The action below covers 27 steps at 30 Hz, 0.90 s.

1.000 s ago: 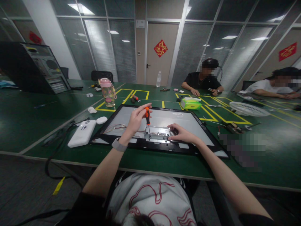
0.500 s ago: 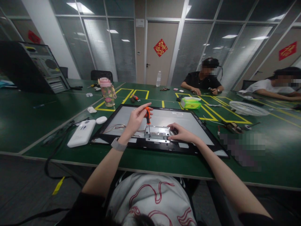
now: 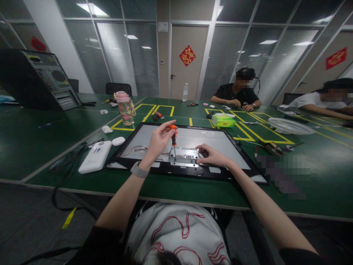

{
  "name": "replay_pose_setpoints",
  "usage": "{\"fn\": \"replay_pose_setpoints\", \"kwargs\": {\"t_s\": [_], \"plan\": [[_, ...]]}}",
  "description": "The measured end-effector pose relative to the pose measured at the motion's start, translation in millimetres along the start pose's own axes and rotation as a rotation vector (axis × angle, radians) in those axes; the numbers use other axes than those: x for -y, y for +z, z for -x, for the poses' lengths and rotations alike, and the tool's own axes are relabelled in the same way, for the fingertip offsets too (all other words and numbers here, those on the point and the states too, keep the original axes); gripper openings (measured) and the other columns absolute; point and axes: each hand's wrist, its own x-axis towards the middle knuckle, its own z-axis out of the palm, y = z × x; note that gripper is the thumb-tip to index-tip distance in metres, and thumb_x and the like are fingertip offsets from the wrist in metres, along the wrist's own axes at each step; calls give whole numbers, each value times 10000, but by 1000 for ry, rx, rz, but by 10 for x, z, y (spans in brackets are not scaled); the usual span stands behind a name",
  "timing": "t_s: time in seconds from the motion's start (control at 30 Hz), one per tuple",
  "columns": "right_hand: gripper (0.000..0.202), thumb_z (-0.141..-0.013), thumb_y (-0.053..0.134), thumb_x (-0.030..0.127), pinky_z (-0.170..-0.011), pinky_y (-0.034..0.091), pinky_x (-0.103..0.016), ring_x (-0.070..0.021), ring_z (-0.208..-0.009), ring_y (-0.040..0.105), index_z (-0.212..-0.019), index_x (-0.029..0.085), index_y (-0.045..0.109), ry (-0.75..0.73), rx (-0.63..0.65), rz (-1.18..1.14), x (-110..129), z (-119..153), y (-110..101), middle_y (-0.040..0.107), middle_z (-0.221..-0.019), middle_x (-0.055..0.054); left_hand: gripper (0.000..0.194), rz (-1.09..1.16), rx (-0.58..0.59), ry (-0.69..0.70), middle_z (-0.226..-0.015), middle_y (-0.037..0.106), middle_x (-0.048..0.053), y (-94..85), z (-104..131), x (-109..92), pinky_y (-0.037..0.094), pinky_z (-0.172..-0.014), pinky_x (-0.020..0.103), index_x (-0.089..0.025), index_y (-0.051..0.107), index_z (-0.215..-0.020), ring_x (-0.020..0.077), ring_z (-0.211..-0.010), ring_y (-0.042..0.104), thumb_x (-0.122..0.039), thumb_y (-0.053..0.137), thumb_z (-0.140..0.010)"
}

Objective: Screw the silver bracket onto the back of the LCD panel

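Screwdriver [image 3: 173, 140] is held near-upright in left hand [image 3: 160, 141], tip at metal bracket [image 3: 188, 151] on panel [image 3: 220, 141], laid on table [image 3: 154, 190]. Right hand [image 3: 213, 156] is set at bracket's right end; whether clamped cannot be told. Screw-turning seems under way; straight shaft, steadied bracket are called for next.

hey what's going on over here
A person at a green table has an orange-and-black screwdriver upright in the left hand, its shaft pointing down at a metal plate on a black-framed panel lying flat. The right hand is at the plate's right end.
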Motion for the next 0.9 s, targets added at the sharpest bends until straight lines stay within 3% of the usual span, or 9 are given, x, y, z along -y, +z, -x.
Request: {"fn": "replay_pose_setpoints", "kwargs": {"t_s": [0.17,0.3,0.4,0.57,0.73,0.9], "plan": [[603,-679,731,526,-897,452,-372,-228,-958,544,-1170,217,567,-8,4,0,-9,0,-6,524,-994,-44,219,-187,-86,68,-938,606,44,13,11,-5,516,-689,221,-199,705,-971,130,-819,591,-307,674,-783],[606,-682,728,533,-902,449,-367,-229,-969,543,-1172,217,564,0,13,11,-6,3,-9,520,-1004,-47,331,-37,55,-6,-974,647,78,-33,-11,11,546,-700,266,-177,625,-1178,147,-812,634,-280,499,-890],[609,-683,730,531,-911,442,-368,-227,-967,540,-1169,206,559,-1,9,6,-19,0,-1,512,-997,-48,356,5,113,-25,-987,660,82,-51,-13,19,559,-709,280,-166,596,-1212,152,-796,654,-286,527,-883],[625,-674,739,538,-895,450,-370,-227,-960,536,-1169,204,556,-6,7,-6,-32,-6,7,514,-998,-47,246,-206,-8,93,-1003,636,57,-72,-8,20,549,-729,239,-188,684,-1019,133,-832,624,-312,658,-808],[636,-673,741,526,-913,442,-377,-232,-971,536,-1179,189,552,3,7,-11,-28,-4,0,514,-1008,-55,352,-80,176,39,-1070,662,95,-111,-20,-10,569,-765,300,-169,598,-1225,157,-853,663,-286,495,-909],[622,-671,743,528,-915,443,-384,-234,-971,538,-1169,203,558,2,9,-13,-18,-2,-2,514,-1004,-50,324,-225,70,90,-1021,659,62,-108,0,-10,573,-753,268,-196,650,-1151,143,-834,659,-284,613,-842]]}}
